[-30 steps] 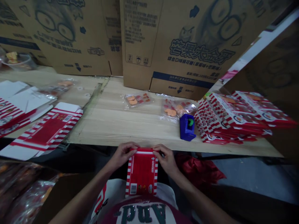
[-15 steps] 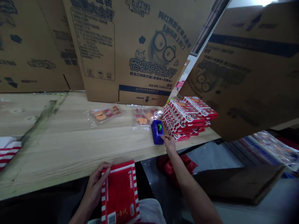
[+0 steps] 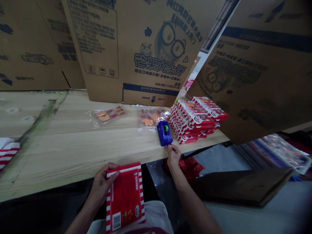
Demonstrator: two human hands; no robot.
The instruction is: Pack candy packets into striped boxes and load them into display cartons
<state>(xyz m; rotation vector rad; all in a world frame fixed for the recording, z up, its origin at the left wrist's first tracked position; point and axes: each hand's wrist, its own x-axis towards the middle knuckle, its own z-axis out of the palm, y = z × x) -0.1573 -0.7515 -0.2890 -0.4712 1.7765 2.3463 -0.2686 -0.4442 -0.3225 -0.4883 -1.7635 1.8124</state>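
Observation:
A flat red box with striped edges and a barcode (image 3: 126, 196) rests over my lap, and my left hand (image 3: 103, 182) grips its left upper edge. My right hand (image 3: 173, 154) is pinched at the front end of a blue tape dispenser (image 3: 164, 134) with a green core. What lies between those fingertips is too small to make out. Just right of the dispenser stands a stack of red-and-white boxes (image 3: 192, 118). Behind and left of it are clear bags of orange and red candy (image 3: 151, 117), (image 3: 109, 115) on the wooden table (image 3: 80, 143).
Large printed cardboard cartons (image 3: 146, 48) stand along the table's back, another carton (image 3: 251, 71) at the right. Striped boxes (image 3: 9, 152) sit at the left edge. Below right are a red bag (image 3: 192, 168), a cardboard flap (image 3: 241, 187) and a crate of wrapped items (image 3: 280, 152).
My right hand has moved from the dispenser's right side to just in front of its lower end, a little nearer to me. My left hand still holds the red box. The view has shifted slightly.

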